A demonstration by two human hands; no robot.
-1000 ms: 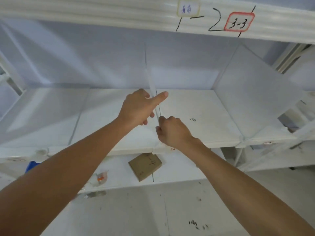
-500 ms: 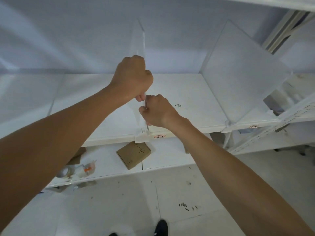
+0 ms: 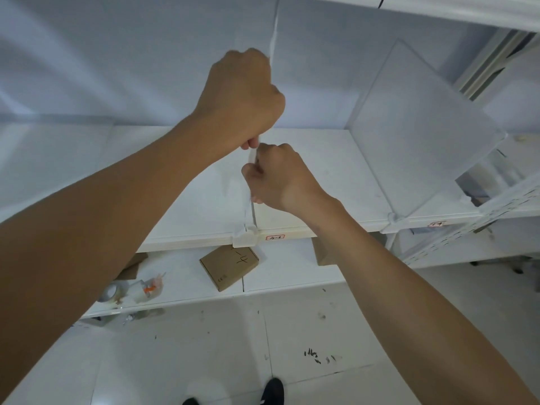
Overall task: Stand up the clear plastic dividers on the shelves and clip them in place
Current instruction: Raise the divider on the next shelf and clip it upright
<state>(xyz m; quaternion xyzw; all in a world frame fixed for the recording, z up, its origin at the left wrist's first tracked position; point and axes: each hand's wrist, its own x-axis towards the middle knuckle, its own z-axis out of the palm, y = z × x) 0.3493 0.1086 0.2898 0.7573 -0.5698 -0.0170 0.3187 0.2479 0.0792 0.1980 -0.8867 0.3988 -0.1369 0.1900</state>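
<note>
Head view: the left hand (image 3: 242,95) is closed in a grip on the front edge of the upright divider (image 3: 273,30), and just below it the right hand (image 3: 277,176) pinches the same edge. Under both grips, the clip (image 3: 245,236) sits on the shelf (image 3: 321,171) edge.

1. Both forearms are bare to the frame's edge, with no sleeve in view.
2. The left hand (image 3: 242,97) and right hand (image 3: 280,178) wear no gloves, rings or watch.
3. Black shoes (image 3: 273,391) with a white mark show at the bottom edge.
</note>
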